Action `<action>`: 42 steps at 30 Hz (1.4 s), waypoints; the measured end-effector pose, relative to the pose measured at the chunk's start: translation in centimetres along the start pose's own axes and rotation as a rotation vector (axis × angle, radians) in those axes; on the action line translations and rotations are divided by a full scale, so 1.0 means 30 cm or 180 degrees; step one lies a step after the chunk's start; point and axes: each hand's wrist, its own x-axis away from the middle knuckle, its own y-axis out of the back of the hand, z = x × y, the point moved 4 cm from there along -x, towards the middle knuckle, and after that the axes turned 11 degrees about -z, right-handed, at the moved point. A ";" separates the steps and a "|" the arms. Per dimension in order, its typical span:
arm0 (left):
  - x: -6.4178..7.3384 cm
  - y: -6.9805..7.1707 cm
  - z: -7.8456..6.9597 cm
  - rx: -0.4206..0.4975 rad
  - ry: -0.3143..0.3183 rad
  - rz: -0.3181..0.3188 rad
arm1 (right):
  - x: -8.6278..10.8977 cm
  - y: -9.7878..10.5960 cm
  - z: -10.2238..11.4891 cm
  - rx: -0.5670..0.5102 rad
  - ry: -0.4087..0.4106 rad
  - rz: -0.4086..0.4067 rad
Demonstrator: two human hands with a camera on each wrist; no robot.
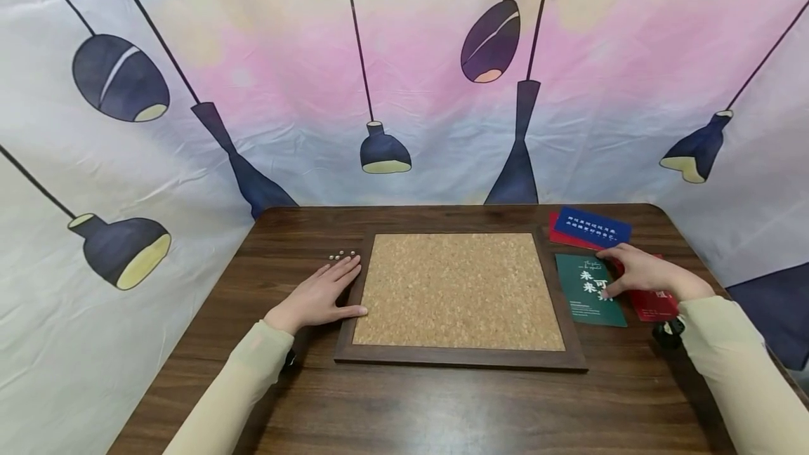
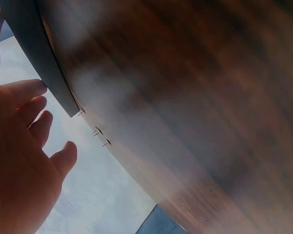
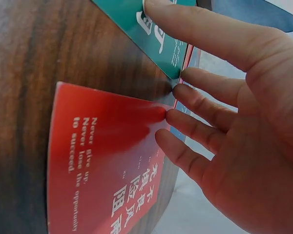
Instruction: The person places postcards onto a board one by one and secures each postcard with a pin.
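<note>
A framed corkboard (image 1: 458,293) lies flat on the table. My left hand (image 1: 316,298) rests at its left frame edge, fingers extended and thumb on the frame. A few small pushpins (image 1: 342,253) stand points up just beyond those fingertips; some also show in the left wrist view. To the right of the board lies a green card (image 1: 580,290) with white lettering. My right hand (image 1: 645,272) is over its right side, thumb touching the card's face and the other fingers spread near its far corner. Below this hand a red card (image 3: 97,141) with white text lies partly covered.
A blue card (image 1: 597,228) overlaps another red card (image 1: 565,236) at the table's back right. Behind the wooden table (image 1: 442,406) hangs a backdrop cloth (image 1: 430,90) printed with lamps, close to the far edge.
</note>
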 end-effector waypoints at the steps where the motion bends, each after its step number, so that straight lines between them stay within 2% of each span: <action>1: -0.001 0.000 0.000 0.0000 -0.0013 -0.0003 | -0.001 0.001 0.003 -0.0022 0.0008 0.0009; 7: 0.001 0.001 -0.002 0.0054 0.0041 0.0055 | -0.021 0.005 0.005 -0.0081 0.0040 0.0103; 17: 0.004 0.000 -0.003 0.0111 0.0084 0.0080 | -0.046 0.019 0.016 0.0076 0.0052 0.0298; 28: -0.001 -0.001 -0.008 0.0116 0.0069 0.0084 | -0.046 0.021 0.027 0.0009 0.0068 0.0266; 35: 0.001 -0.009 -0.002 0.0096 0.0090 0.0116 | -0.049 0.007 0.013 -0.0247 -0.0014 0.0182; 42: 0.003 -0.001 -0.002 0.0128 0.0100 0.0089 | -0.039 -0.004 0.010 -0.0613 -0.0189 0.0315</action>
